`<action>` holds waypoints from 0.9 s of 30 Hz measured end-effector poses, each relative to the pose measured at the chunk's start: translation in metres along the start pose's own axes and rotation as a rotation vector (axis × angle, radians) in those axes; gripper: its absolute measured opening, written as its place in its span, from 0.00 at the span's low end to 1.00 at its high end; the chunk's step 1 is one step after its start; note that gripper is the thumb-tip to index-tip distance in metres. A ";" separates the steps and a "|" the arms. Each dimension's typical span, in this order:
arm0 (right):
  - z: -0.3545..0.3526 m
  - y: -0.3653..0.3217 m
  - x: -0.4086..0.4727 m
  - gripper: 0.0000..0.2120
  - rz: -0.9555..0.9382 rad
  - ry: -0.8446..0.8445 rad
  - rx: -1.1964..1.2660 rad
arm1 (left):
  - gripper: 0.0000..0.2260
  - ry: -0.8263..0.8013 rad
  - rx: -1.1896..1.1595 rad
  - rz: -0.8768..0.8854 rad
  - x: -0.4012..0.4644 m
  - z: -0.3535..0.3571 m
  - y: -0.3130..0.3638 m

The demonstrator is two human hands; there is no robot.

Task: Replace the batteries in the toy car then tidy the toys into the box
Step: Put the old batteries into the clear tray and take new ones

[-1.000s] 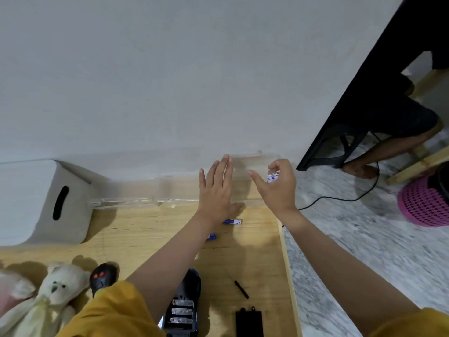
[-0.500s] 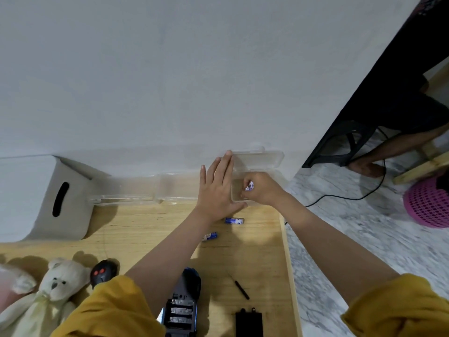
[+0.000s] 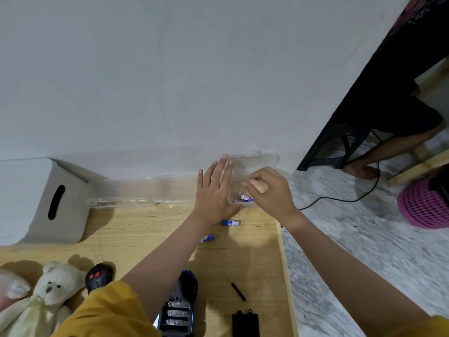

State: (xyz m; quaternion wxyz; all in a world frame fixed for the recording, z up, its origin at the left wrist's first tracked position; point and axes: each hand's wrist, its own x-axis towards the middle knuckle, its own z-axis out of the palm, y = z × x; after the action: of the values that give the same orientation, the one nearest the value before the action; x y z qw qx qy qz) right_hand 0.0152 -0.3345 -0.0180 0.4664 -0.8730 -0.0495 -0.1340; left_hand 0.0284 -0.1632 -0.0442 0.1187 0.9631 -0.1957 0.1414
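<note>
Light: my feed is evenly bright, soft, source overhead.
Shadows: soft-edged, falling toward camera from box (image 3: 41,200), teddy (image 3: 46,295), arms on bench (image 3: 136,229).
Blur: floor (image 3: 364,251) smeared at right edge.
Distortion: wide-angle bending at edges.

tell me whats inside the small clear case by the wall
Blue-and-white batteries lie in the small clear case. The right hand and left hand cover much of it, so the count is unclear.

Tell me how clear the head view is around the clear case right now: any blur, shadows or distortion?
Head view: the clear case is see-through and faint against the white wall; the batteries inside read sharp. Both hands cast soft shadows on the wooden table. The marble floor smears at right, and wide-angle bending curves the table edge.
</note>
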 end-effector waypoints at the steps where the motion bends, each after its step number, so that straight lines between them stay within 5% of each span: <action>1: -0.006 -0.002 -0.001 0.06 -0.044 0.100 -0.032 | 0.51 0.013 -0.003 0.001 0.000 0.000 0.001; 5: -0.024 0.001 0.008 0.09 -0.183 0.288 -0.230 | 0.53 0.018 -0.001 0.012 -0.002 0.002 0.001; 8: -0.027 0.009 0.014 0.12 -0.250 0.211 -0.356 | 0.53 0.066 -0.052 0.019 -0.003 0.003 0.004; 14: -0.028 0.019 0.001 0.10 -0.329 0.114 -0.428 | 0.36 0.198 -0.140 0.090 -0.008 -0.001 0.010; 21: -0.019 0.025 -0.024 0.11 -0.256 -0.025 -0.478 | 0.17 0.109 -0.221 0.110 -0.019 0.000 0.012; 27: -0.011 0.037 -0.031 0.09 -0.242 -0.116 -0.475 | 0.11 0.046 -0.201 0.113 -0.017 0.001 0.010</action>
State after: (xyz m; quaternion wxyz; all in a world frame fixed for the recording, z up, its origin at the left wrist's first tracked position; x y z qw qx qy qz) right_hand -0.0093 -0.3633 -0.0503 0.2256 -0.9519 -0.1471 -0.1463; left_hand 0.0094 -0.1667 -0.0483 0.2111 0.9303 -0.2602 0.1494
